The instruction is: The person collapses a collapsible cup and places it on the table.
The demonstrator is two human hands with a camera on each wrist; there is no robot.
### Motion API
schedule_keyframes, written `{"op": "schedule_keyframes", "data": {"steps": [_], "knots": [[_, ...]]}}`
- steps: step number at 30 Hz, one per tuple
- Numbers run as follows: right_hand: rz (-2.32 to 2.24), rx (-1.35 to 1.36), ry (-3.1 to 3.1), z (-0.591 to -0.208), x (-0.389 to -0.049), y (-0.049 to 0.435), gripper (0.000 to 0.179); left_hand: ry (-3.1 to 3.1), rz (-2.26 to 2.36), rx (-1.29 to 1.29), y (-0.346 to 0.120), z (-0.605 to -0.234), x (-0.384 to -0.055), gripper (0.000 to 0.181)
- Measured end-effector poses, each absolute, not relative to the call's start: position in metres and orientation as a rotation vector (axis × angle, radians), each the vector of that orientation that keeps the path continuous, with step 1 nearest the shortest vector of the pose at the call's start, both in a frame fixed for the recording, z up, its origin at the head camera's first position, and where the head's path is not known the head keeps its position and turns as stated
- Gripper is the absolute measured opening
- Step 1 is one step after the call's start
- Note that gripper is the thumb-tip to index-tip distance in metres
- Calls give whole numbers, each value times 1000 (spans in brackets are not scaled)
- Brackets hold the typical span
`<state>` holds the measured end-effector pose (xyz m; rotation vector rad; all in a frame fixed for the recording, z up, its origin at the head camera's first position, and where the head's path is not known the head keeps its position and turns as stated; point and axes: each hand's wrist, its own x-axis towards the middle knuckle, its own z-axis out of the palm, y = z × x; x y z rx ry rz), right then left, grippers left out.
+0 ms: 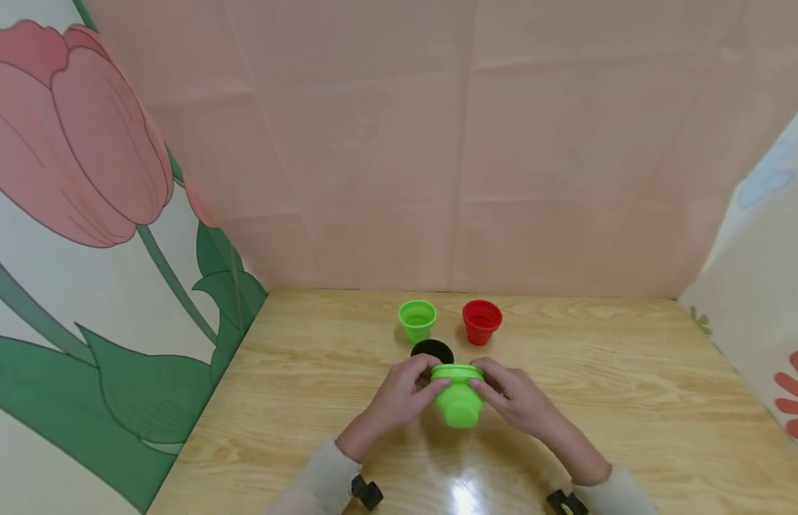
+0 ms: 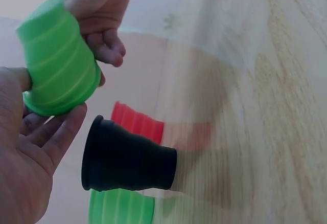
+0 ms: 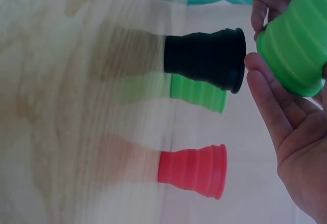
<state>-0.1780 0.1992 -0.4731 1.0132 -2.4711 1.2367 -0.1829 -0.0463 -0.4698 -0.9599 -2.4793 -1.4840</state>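
Observation:
A green collapsible cup [image 1: 459, 400] is held above the table, tilted, its narrow base facing the person and its wide rim facing away. On one side my left hand [image 1: 402, 390] pinches it near the rim between thumb and fingers. The right hand [image 1: 516, 397] grips the opposite side of the rim the same way. Just beyond the hands a black cup [image 2: 130, 157] stands upright on the table, partly covered by the left hand in the head view. Another green cup [image 1: 417, 320] and a red cup [image 1: 482, 322] stand upright behind it, mouths up.
The wood-grain table [image 1: 309, 400] reaches back to a pinkish paper backdrop [image 1: 373, 143]. A wall with painted tulips [image 1: 84, 143] rises at the left, and a pale wall with a red flower [image 1: 796, 395] at the right.

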Motion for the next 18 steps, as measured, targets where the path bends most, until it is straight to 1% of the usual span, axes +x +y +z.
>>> {"op": "schedule_keyframes", "data": {"steps": [7, 12, 18], "knots": [[1170, 927, -2516, -472, -172, 196, 14, -2468, -1439, -1014, -43, -474, -182, 21], [1176, 872, -2516, -471, -169, 198, 14, -2431, -1540, -1081, -44, -475, -184, 22], [1164, 790, -2526, -471, -169, 197, 16, -2411, -1584, -1192, -48, -474, -186, 30]]}}
